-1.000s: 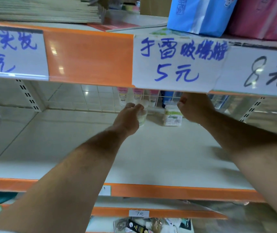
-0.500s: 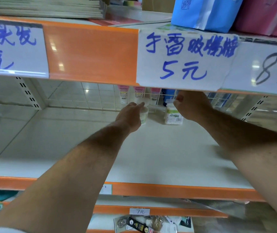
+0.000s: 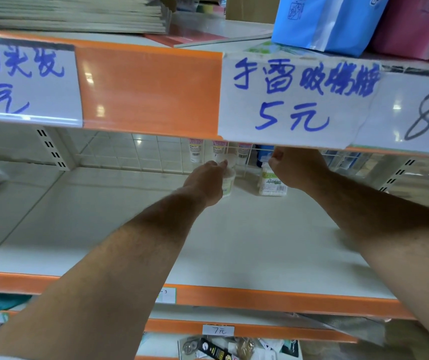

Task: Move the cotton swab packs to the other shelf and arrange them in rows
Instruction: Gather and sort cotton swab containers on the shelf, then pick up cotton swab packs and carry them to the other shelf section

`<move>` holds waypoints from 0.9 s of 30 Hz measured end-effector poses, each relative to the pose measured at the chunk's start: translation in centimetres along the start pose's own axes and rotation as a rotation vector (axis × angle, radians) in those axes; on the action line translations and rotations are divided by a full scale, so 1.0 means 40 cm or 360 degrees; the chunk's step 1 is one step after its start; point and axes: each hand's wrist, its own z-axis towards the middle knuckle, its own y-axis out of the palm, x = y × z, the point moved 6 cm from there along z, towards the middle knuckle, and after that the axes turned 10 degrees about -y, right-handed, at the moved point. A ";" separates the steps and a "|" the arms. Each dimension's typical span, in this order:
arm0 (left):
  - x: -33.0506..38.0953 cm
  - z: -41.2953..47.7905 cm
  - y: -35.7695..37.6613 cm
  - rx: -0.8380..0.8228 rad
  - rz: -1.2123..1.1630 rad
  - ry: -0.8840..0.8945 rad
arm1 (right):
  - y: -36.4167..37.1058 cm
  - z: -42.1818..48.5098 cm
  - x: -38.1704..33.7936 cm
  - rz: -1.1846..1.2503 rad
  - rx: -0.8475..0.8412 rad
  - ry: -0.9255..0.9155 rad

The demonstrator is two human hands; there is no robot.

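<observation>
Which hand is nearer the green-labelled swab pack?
Right. The right hand hangs just above the green-labelled swab pack, at its right edge; the left hand is off to its left, holding a round tub.

The sign [image 3: 294, 100] is white with blue handwriting. Left of it the shelf edge [image 3: 148, 89] runs plain orange; right of it a second sign [image 3: 416, 113], white, carries a black 8. Above the sign sit a blue pack [image 3: 325, 22] and a pink pack [image 3: 418, 24]. Below it: white board [image 3: 260, 242], white wire grid [image 3: 119, 157], a pale, greenish tub [image 3: 230, 181], a swab pack [image 3: 273, 185] printed green.
</observation>
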 end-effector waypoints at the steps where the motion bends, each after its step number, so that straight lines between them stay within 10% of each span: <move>1: 0.000 -0.002 0.001 -0.0004 0.0010 -0.0009 | 0.001 -0.001 -0.001 0.0009 0.0000 0.0000; 12: 0.010 -0.020 -0.061 -0.0299 0.0232 0.0009 | 0.051 -0.047 -0.039 -0.0022 -0.0615 0.0018; 27: -0.031 -0.239 -0.203 -0.0337 0.0255 0.0103 | -0.060 -0.229 -0.232 -0.0033 -0.0633 -0.0040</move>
